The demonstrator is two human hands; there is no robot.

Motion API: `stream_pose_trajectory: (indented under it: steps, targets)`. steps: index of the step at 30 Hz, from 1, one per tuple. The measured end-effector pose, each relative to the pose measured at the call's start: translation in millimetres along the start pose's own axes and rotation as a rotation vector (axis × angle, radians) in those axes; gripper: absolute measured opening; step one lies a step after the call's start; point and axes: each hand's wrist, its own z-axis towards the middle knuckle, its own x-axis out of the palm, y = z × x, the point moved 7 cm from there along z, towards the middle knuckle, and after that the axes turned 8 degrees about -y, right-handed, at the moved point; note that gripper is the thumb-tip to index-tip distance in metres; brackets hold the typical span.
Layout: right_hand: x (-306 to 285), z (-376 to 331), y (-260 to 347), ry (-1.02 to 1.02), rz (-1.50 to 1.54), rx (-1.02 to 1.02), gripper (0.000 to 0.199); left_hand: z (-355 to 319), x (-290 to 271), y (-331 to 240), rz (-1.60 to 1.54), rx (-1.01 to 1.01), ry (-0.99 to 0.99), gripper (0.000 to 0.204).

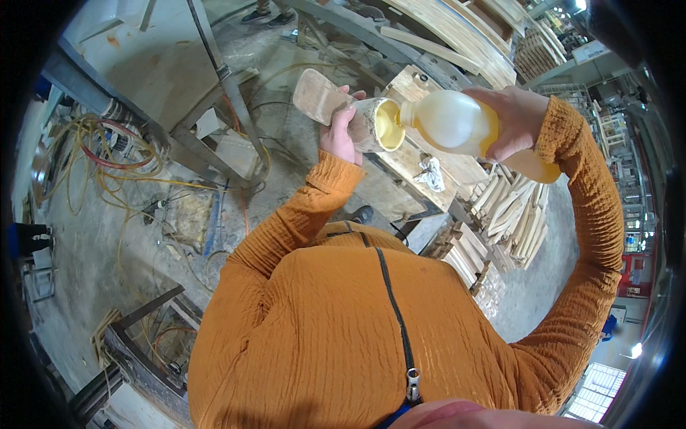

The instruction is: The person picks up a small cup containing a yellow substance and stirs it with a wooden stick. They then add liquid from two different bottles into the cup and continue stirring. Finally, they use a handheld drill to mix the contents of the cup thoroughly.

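Observation:
My left hand [341, 136] is closed around a whitish, crusted cup [366, 126], tilted so its mouth faces right. Pale yellow coats the cup's inside. A flat wooden piece with rounded corners [319, 97] juts out to the left by the same hand; whether it joins the cup is hidden. From the right, my right hand [516, 120] grips a translucent plastic bottle [451, 120] holding yellow liquid. The bottle is tipped over with its neck at the cup's rim, and yellow liquid shows at its mouth.
Beneath my hands stands a wooden worktop [407, 161] with a crumpled white cloth [430, 174] on it. Stacked wood strips [511, 218] lie to the right. Yellow hoses [107, 154] tangle on the left floor beside a metal frame [239, 107]. Another person's shoes [275, 18] show at the far edge.

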Motion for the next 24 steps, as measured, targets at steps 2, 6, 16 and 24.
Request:
stream_pose_trajectory:
  steps: [2, 6, 16, 24]
  targets:
    - [4.5, -1.0, -4.2, 0.013, 0.032, -0.008, 0.089, -3.7, 2.1, -3.1, 0.007, 0.042, 0.015, 0.040]
    - [14.3, -2.3, -8.9, 0.029, 0.168, -0.034, 0.082, -11.1, 9.1, -10.6, 0.016, 0.154, 0.055, 0.042]
    - [37.8, -7.3, -10.0, 0.010, 0.592, -0.020, 0.078, -19.7, 19.8, -13.5, 0.102, 0.383, 0.113, 0.041]
    - [55.7, -6.3, -23.6, -0.182, 0.702, -0.089, 0.075, -21.0, 25.1, -13.0, 0.325, 0.564, 0.172, 0.040]
